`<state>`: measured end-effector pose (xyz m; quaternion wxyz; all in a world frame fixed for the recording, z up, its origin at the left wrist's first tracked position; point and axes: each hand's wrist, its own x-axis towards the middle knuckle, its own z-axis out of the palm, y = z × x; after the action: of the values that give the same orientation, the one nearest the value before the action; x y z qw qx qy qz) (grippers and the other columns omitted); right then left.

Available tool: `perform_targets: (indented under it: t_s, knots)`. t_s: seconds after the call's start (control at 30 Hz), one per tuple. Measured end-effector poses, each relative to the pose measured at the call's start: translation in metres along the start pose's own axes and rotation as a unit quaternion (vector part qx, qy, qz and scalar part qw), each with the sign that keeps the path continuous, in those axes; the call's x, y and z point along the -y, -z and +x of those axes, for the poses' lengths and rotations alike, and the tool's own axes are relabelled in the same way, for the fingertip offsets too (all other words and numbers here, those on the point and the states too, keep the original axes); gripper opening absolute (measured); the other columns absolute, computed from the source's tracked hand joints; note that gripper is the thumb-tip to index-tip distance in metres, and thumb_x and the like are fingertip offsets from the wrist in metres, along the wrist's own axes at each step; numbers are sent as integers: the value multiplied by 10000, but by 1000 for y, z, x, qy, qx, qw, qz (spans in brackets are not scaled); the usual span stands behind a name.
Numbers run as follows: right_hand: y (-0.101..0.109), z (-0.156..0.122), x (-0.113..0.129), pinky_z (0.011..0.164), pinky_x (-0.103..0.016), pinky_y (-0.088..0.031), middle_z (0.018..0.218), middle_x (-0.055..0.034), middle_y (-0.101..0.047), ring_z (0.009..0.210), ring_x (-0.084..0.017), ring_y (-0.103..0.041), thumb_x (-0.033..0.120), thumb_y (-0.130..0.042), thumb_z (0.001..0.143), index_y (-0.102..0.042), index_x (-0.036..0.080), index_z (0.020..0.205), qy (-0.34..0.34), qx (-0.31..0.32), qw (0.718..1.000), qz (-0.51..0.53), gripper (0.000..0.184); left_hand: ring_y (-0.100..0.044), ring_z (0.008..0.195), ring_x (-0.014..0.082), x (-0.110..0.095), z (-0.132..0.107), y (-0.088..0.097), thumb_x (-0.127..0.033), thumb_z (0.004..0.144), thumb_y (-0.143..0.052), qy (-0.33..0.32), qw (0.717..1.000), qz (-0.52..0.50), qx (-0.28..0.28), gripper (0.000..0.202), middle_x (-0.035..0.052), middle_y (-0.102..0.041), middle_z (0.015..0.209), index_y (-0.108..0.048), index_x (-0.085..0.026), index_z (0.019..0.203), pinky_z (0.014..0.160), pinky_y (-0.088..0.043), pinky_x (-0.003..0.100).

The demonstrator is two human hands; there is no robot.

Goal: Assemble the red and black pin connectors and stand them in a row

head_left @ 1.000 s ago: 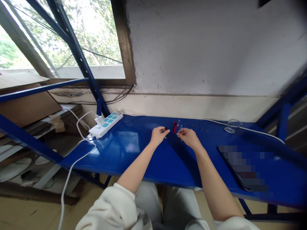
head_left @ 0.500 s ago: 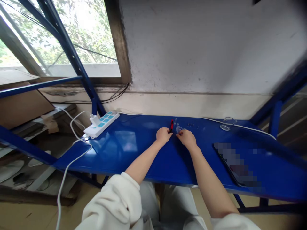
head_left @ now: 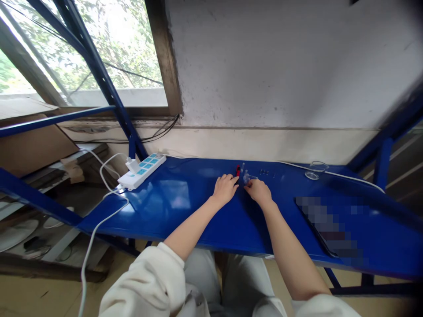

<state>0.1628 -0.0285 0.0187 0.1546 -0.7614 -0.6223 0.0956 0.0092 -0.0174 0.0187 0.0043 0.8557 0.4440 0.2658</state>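
Note:
My left hand (head_left: 225, 190) rests on the blue table with its fingers apart, holding nothing. Just beyond its fingertips lies a small red tool (head_left: 238, 171), partly hidden by the hand; its kind cannot be made out. My right hand (head_left: 260, 192) is closed in a pinch at the near end of a small clear plastic piece (head_left: 246, 177). A thin clear stick (head_left: 242, 168) is beside the red tool. Several tiny dark pieces, perhaps screws (head_left: 264, 172), lie past my right hand.
A white power strip (head_left: 142, 171) with a plugged-in adapter is at the table's left. A clear round container (head_left: 311, 175) stands near a white cable at the back right. A dark flat device (head_left: 317, 229), its surface pixelated, lies on the right. Blue frame posts (head_left: 383, 165) flank the table.
My left hand has let go of the red tool and its fingers have spread. The right hand stays in nearly the same place, still pinched by the clear plastic piece.

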Motion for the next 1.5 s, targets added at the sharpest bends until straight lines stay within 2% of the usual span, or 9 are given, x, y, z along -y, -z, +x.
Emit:
perform_targets:
  t_s: [0.2, 0.3, 0.43, 0.5, 0.57, 0.73, 0.93, 1.3, 1.5]
  knots:
    - [-1, 0, 2, 540, -240, -347, 729, -77, -631, 702, -194, -602, 291, -501, 765, -585, 177, 754, 62, 9, 997, 41, 142, -516, 869, 202, 5, 7, 0, -189, 797, -505, 34, 998, -48, -27, 128, 70, -593, 883, -602, -191, 881, 772, -383, 325]
    - [-1, -2, 9, 562, -235, -355, 745, -65, -632, 683, -174, -591, 291, -422, 819, -547, 187, 837, 95, -11, 991, 98, 164, -532, 784, 171, 21, 10, 10, -201, 767, -552, 67, 987, -115, -88, 53, 41, -603, 802, -592, -187, 799, 726, -405, 291]
    - [5, -4, 27, 574, -231, -359, 758, -54, -626, 665, -164, -581, 320, -346, 859, -497, 196, 912, 126, -70, 976, 164, 202, -538, 701, 123, 45, 2, 28, -270, 781, -531, 156, 928, -237, -243, 113, 27, -603, 801, -572, -176, 826, 687, -425, 249]
    - [11, -3, 39, 566, -229, -350, 704, -36, -613, 632, -159, -569, 345, -373, 848, -500, 200, 869, 151, -94, 970, 167, 194, -543, 695, 118, 52, -5, 34, -303, 783, -520, 197, 897, -272, -286, 149, 26, -603, 779, -574, -169, 820, 672, -421, 241]
    - [16, 0, 51, 557, -226, -339, 639, -17, -594, 604, -152, -556, 355, -413, 828, -506, 205, 810, 164, -117, 966, 162, 178, -547, 691, 119, 56, -9, 35, -321, 775, -525, 226, 878, -293, -303, 168, 25, -602, 751, -580, -165, 805, 645, -412, 233]
    - [6, 7, 68, 515, -219, -300, 596, -1, -582, 586, -143, -551, 341, -458, 800, -517, 210, 759, 141, -120, 974, 130, 149, -545, 682, 117, 58, -10, 31, -322, 755, -543, 239, 866, -320, -300, 170, 24, -603, 740, -585, -162, 796, 633, -413, 228]
    - [-20, 1, 64, 486, -211, -258, 612, 14, -590, 592, -130, -557, 314, -462, 810, -517, 216, 767, 163, -67, 981, 83, 120, -552, 707, 121, 58, -9, 30, -282, 748, -548, 226, 880, -325, -261, 131, 33, -615, 774, -589, -160, 774, 674, -427, 243]
    - [-20, -2, 63, 485, -210, -243, 615, 12, -582, 602, -134, -562, 316, -437, 828, -506, 204, 789, 153, -51, 985, 63, 137, -547, 710, 118, 54, -10, 31, -239, 745, -545, 217, 887, -325, -246, 95, 34, -611, 784, -578, -156, 778, 694, -430, 245]
    - [-18, -4, 65, 507, -213, -269, 671, -8, -602, 618, -140, -569, 308, -430, 834, -511, 201, 812, 171, -38, 984, 27, 136, -559, 730, 125, 55, -10, 28, -242, 754, -543, 207, 896, -306, -247, 99, 38, -615, 801, -582, -158, 790, 698, -436, 248]
